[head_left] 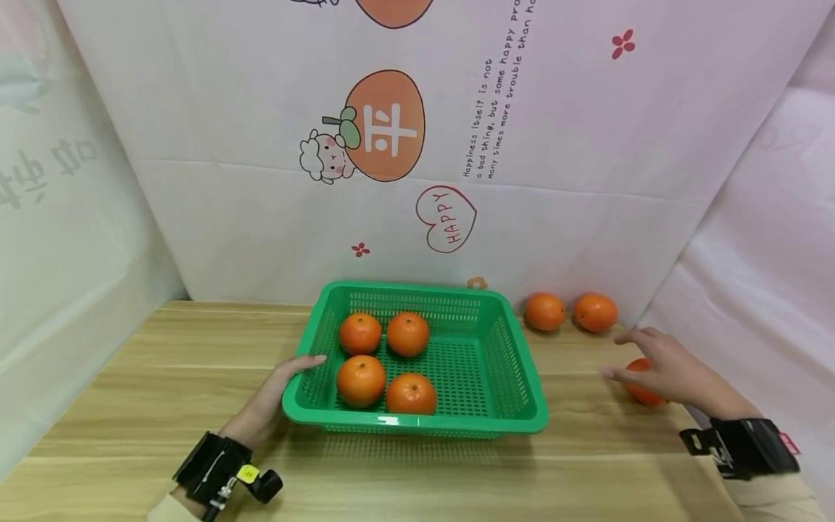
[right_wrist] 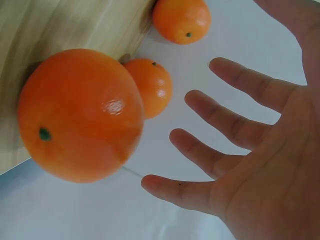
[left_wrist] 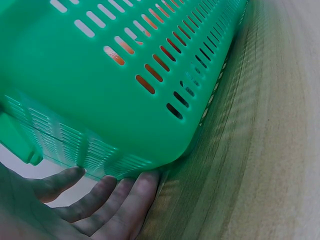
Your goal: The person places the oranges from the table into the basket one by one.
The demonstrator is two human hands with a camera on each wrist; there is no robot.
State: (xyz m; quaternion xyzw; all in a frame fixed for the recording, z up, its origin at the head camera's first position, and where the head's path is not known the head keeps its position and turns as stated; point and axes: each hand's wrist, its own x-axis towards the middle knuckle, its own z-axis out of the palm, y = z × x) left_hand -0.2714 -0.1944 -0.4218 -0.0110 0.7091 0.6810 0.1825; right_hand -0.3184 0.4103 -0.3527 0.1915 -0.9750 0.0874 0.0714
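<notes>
**Right of a green basket, a spread right hand hovers at a loose orange**

On the right side of the wood-grain table (head_left: 391, 486), the right hand (head_left: 672, 370) is held with its palm toward a loose orange (right_wrist: 80, 115), fingers wide apart, holding nothing; its wrist camera shows a gap between fingertips and fruit. To me this looks like the reach, with the grasp not yet made. Taking the orange would call for bringing the palm in and curling fingers and thumb round its smooth sides.

At the left end of the green plastic basket (head_left: 470, 423), the left hand (head_left: 264, 402) has its thumb over the rim and its fingers against the outside wall, in a light hold; how firm, I cannot tell. I judge that it steadies the basket.

Inside, four oranges (head_left: 362, 380) sit toward the left, leaving bare slotted floor on the right. Beyond the basket's far right corner, two more oranges (head_left: 544, 312) stand side by side, slightly apart, near the white printed backdrop (head_left: 261, 109), which bears a red "HAPPY" heart (head_left: 446, 219).
</notes>
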